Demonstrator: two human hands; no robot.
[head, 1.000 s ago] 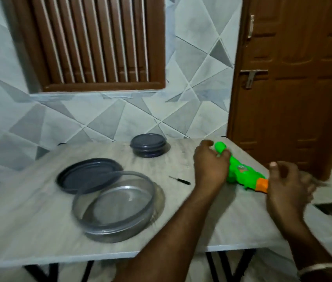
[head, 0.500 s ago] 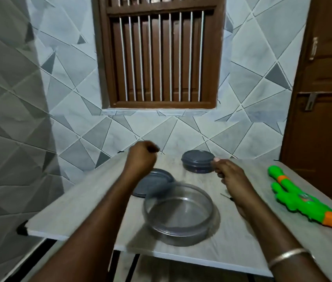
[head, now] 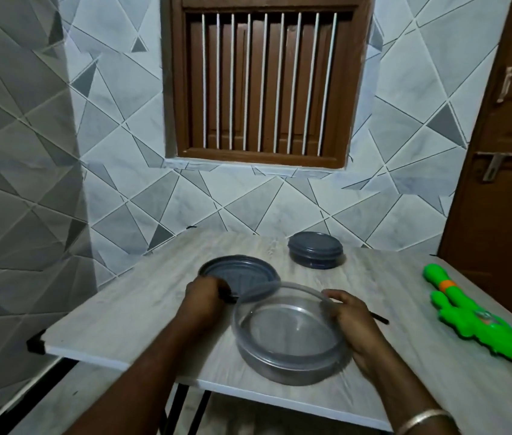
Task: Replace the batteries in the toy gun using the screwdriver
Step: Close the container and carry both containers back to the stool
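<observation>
The toy gun (head: 480,329) is no longer held; a second ago it was gripped by the left hand, and it is now left lying flat at 3 o'clock on the table (head: 141,315), well apart from both hands. Both hands, raised over the table half a second ago, have been brought down; the left hand (head: 203,298) is curled at the near edge of the dark lid (head: 242,273) at 11 o'clock and appears to pinch it; the right hand (head: 350,318) is wrapped round the 3 o'clock rim of the clear container (head: 289,370) and grasps it. It is judged that the container is being made ready, perhaps for screws or batteries, and that the battery work is not yet begun.

The screwdriver (head: 380,320) is left untouched just behind the right hand; only its dark end is seen, the rest being hidden by the hand. A small closed container (head: 316,251) is set at 12 o'clock near the wall; whether batteries are kept in it cannot be told. The way to the gun is not blocked.
</observation>
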